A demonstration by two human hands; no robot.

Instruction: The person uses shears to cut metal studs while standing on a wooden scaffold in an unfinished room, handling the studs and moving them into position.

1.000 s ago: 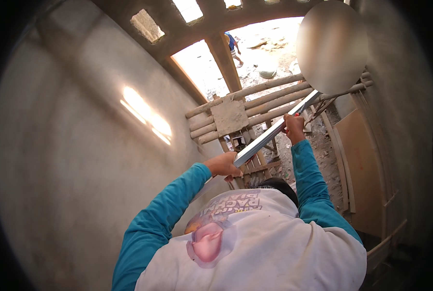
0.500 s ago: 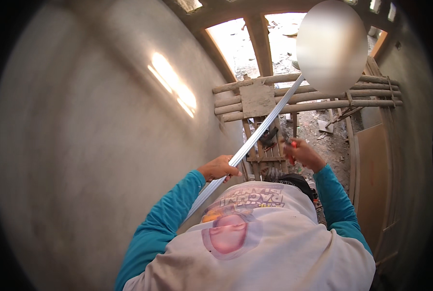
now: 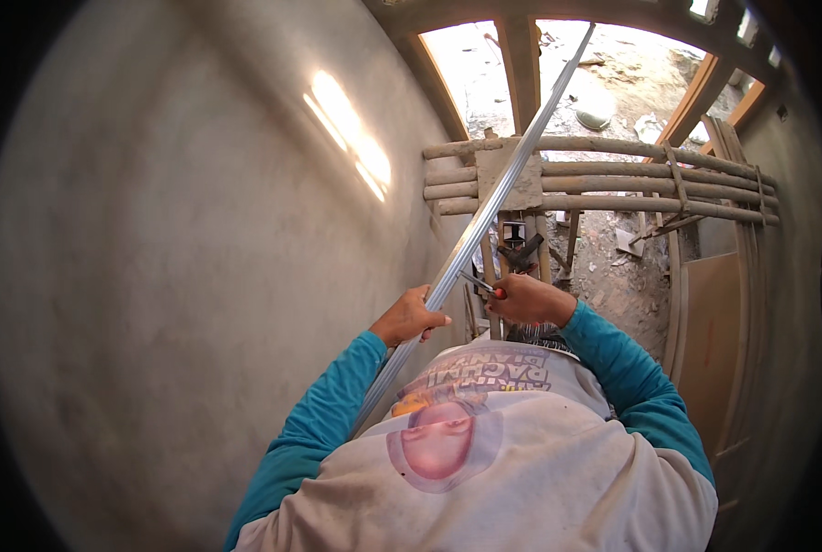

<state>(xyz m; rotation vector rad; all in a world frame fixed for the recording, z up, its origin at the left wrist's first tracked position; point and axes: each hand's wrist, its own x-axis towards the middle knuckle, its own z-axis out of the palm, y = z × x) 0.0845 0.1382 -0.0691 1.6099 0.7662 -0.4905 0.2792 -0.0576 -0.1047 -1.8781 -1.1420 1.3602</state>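
Observation:
A long, ribbed, silvery metal channel (image 3: 484,221) slants from beside my body up to the window opening. My left hand (image 3: 407,318) is closed round its lower part, thumb on the near side. Just right of it, my right hand (image 3: 534,301) is closed on red-handled snips (image 3: 496,293). Their slim metal jaws point left and meet the channel's right edge, a little beyond my left hand. Whether the jaws close over that edge is too small to tell. The channel's lower end is hidden by my left arm and shirt.
Wooden poles (image 3: 613,175) lashed into a scaffold cross ahead, with a flat board (image 3: 509,179) on them. A grey plastered wall (image 3: 199,276) rises on the left. Brown panels (image 3: 708,322) lean at the right. Rubble (image 3: 604,267) covers the ground below.
My right hand has brought the snips left to the channel's edge. The channel has become steeper, and its far end now shows against the window opening.

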